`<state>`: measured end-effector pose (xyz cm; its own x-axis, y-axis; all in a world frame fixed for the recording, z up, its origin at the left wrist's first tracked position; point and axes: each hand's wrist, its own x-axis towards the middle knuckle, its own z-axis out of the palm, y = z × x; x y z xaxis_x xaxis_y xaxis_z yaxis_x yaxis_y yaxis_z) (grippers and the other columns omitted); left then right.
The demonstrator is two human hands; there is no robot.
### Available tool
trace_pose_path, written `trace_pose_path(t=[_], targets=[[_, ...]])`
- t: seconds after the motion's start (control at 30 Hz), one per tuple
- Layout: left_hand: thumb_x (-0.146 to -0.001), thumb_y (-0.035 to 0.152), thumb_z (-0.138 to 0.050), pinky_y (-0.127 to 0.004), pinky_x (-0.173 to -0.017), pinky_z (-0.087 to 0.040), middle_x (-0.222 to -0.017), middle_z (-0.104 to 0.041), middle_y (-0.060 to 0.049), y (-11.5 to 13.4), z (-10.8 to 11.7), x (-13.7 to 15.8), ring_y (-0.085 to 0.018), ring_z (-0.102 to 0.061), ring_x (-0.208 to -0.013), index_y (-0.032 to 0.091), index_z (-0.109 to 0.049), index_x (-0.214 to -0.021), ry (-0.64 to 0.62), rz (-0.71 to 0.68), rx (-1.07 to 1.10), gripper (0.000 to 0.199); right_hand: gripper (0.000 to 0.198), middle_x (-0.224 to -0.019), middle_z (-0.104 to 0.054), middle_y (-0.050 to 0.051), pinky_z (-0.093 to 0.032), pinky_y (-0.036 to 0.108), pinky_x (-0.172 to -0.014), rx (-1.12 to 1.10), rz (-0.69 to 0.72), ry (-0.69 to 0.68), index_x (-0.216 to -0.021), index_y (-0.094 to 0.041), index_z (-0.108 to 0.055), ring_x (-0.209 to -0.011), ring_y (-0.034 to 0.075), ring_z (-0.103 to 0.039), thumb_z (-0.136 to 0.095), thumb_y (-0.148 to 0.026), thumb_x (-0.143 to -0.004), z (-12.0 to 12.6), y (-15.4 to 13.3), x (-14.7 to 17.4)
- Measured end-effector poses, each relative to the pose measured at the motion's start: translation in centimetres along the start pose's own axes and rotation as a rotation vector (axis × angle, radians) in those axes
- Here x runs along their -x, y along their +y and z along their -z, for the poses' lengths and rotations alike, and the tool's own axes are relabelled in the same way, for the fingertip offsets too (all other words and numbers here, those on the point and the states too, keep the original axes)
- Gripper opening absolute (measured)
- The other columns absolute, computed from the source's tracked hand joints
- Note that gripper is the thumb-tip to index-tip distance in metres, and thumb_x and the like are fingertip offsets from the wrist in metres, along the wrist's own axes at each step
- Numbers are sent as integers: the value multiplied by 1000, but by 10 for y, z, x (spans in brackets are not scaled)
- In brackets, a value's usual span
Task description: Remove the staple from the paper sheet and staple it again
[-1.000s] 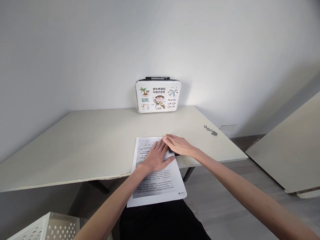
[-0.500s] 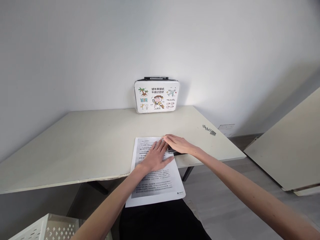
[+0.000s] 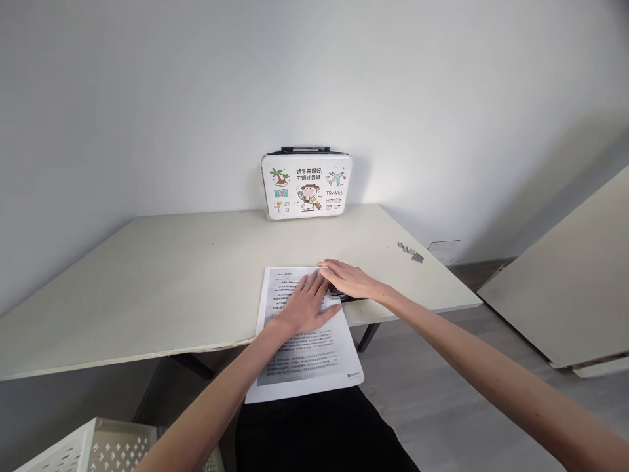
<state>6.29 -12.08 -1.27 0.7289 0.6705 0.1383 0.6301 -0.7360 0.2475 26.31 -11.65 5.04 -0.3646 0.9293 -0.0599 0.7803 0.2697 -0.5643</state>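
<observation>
Printed sheets of paper point(image 3: 299, 377) lie on the table, their lower part hanging over the front edge towards my lap. My left hand point(image 3: 307, 307) rests flat on the upper half of the paper, fingers spread and pointing away from me. Just right of it, my right hand point(image 3: 348, 278) is closed over a black stapler point(image 3: 350, 298) at the paper's right edge. The stapler is mostly hidden under the palm and fingers. Several grey strips of staples point(image 3: 410, 252) lie farther right on the table.
A white case point(image 3: 307, 187) with cartoon prints and a black handle stands against the wall at the table's point(image 3: 171, 282) back edge. A white perforated basket point(image 3: 118, 449) is at lower left. A pale panel point(image 3: 565, 282) stands at the right, past the table's edge.
Both hands hold the same places on the paper and stapler. The whole view has shifted very slightly; nothing else has visibly moved.
</observation>
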Motion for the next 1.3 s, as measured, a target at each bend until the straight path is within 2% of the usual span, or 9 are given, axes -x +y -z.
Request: trace_pose_path(t=[0.2, 0.37, 0.5, 0.63, 1.0, 1.3], targets=[[-104, 74, -25, -53, -134, -4, -176, -15, -14, 1, -1, -2, -31, -5, -164, 15, -19, -170, -10, 6, -6, 88, 61, -169, -41, 4, -37, 47, -121, 51, -32, -24, -155, -31, -47, -154, 27, -40, -19, -59, -109, -2, 2, -2], [-104, 74, -27, -53, -134, -4, -176, -17, -12, 1, -2, -3, -31, -5, -164, 18, -14, -170, 16, -13, -10, 87, 60, -166, -45, 4, -35, 47, -122, 51, -26, -29, -154, -32, -48, -151, 27, -43, -19, -59, -109, -2, 3, -3], [-104, 75, -26, -52, -134, -3, -176, -16, -13, 2, 0, -2, -31, -6, -164, 16, -15, -170, -4, 0, -4, 89, 59, -165, -46, 5, -36, 48, -122, 39, -18, -31, -154, -32, -49, -150, 28, -45, -20, -57, -110, -2, 4, -3], [-104, 75, -26, -53, -133, -4, -177, -15, -11, 1, -2, -3, -31, -5, -164, 21, -11, -171, 2, -6, 15, 88, 57, -163, -48, 5, -37, 47, -121, 32, -3, -27, -153, -31, -50, -148, 27, -47, -21, -56, -110, -2, 4, -3], [-104, 74, -24, -52, -134, -1, -177, -5, -7, -1, 0, -3, -30, 0, -164, 20, -6, -172, -33, -2, 26, 89, 61, -163, -50, 2, -37, 45, -121, -66, -2, -43, -147, -33, -54, -149, 26, -46, -15, -60, -109, 7, 2, 4], [-105, 73, -26, -53, -134, -3, -178, -7, -7, -1, -1, -4, -29, 2, -164, 22, -6, -172, -10, -26, 28, 86, 56, -161, -51, 4, -41, 46, -118, 22, -2, -45, -148, -31, -55, -146, 27, -50, -19, -52, -110, 7, -2, 4]])
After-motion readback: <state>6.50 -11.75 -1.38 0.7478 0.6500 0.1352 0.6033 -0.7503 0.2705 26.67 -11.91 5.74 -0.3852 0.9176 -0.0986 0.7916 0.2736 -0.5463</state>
